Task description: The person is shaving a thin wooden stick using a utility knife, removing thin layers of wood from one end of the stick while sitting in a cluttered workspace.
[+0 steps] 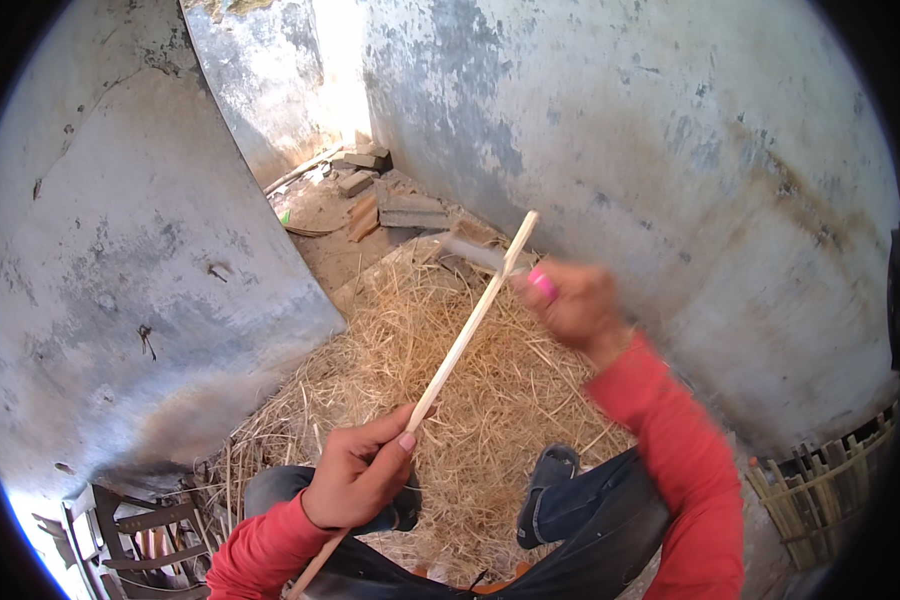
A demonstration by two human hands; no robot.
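Nearest first: my left hand [365, 470] is closed around a long, slim wooden strip [470, 325], thumb laid along its upper side, fingers wrapped beneath. The strip's near end emerges below my left wrist, over my dark trousers [610, 515]; from the fist it slants up and to the right, tip raised over the floor litter. Condition of strip: pale cream, straight, flat-faced, slightly uneven close to the far tip; the stretch below the wrist reads browner (possibly shade).

My right hand [580, 305], red sleeve [670, 420] behind it, is closed on the pink handle [542, 284] of a knife. Its blade [475, 252] crosses the strip near the far end and juts out to the left; motion blur, so I cannot tell whether the edge bites.

Underfoot, between my dark sandals [548, 490] and beyond: a thick spread of straw-coloured shavings [490, 370]. Slatted basket [825, 490] off to the right, against the scuffed, flaking wall [650, 150]. Farthest out, loose bricks [357, 183] near the sunlit corner.
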